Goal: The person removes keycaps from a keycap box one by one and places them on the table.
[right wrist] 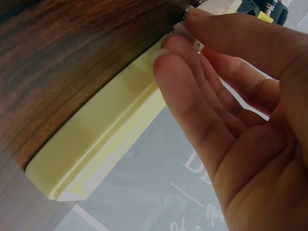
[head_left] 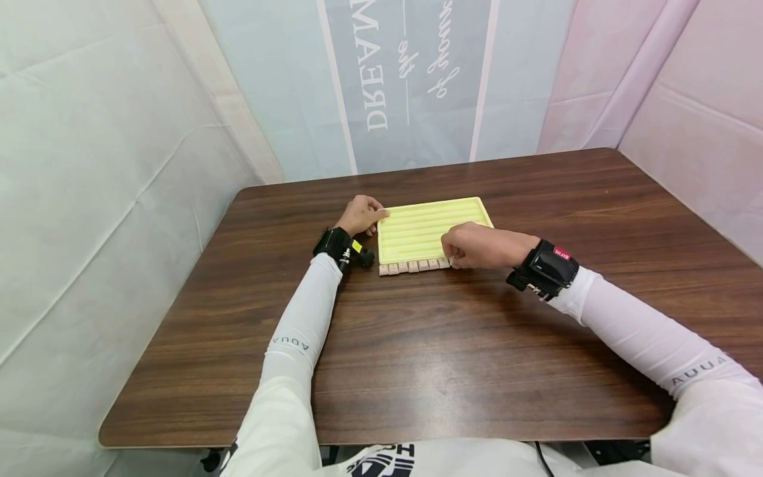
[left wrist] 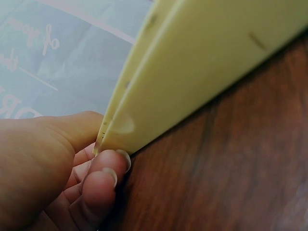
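Note:
A yellow ridged tray (head_left: 417, 228) lies on the table, with a row of small beige keycaps (head_left: 413, 266) along its near edge. My left hand (head_left: 360, 214) grips the tray's far left corner; in the left wrist view the thumb lies on the rim and curled fingers (left wrist: 103, 180) press against the side wall. At the right end of the row, my right hand (head_left: 477, 244) pinches a keycap (right wrist: 198, 46) between thumb and fingers. That keycap is mostly hidden by the fingertips, with a dark mark showing on it in the right wrist view.
The brown wood-grain table (head_left: 417, 358) carries the tray near its far side. A fabric backdrop with lettering (head_left: 411, 73) hangs behind the far edge, and pale fabric walls (head_left: 89, 199) stand at the left and right. Both wrists wear black camera straps (head_left: 545, 268).

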`<state>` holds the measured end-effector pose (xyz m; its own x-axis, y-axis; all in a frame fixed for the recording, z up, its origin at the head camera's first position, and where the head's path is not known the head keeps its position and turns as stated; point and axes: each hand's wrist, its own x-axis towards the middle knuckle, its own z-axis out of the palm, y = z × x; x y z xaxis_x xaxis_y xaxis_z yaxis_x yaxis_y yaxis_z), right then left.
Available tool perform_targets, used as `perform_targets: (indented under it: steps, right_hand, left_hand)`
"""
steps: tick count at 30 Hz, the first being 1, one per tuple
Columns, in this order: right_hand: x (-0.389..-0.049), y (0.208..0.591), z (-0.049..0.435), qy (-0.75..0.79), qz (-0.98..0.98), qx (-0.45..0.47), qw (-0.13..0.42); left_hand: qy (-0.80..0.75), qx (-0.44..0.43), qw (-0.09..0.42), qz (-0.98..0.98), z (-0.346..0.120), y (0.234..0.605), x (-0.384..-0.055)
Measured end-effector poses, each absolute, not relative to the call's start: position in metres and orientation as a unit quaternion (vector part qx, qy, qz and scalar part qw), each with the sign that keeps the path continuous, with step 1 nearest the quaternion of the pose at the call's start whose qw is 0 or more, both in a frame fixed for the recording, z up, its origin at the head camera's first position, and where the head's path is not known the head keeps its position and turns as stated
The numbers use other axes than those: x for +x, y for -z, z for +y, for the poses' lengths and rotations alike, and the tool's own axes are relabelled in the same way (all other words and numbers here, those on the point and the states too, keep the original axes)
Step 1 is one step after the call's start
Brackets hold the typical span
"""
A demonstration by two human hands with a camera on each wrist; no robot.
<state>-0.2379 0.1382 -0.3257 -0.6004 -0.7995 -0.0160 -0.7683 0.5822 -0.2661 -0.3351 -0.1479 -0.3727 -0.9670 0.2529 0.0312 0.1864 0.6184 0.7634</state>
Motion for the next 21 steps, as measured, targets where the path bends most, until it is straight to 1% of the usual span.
perform_targets:
  steps: [11, 21]
  right_hand:
    - [-0.2369, 0.3275, 0.1364, 0.112, 0.886, -0.445, 0.06]
    - [-0.2381, 0.3295, 0.135, 0.114, 0.888, -0.44, 0.064]
  left_hand:
    - [-0.424, 0.118, 0.045, 0.897, -0.1465, 0.3718, -0.3352]
    - [-0.426, 0.117, 0.045, 0.896, -0.1484, 0.3718, -0.3352]
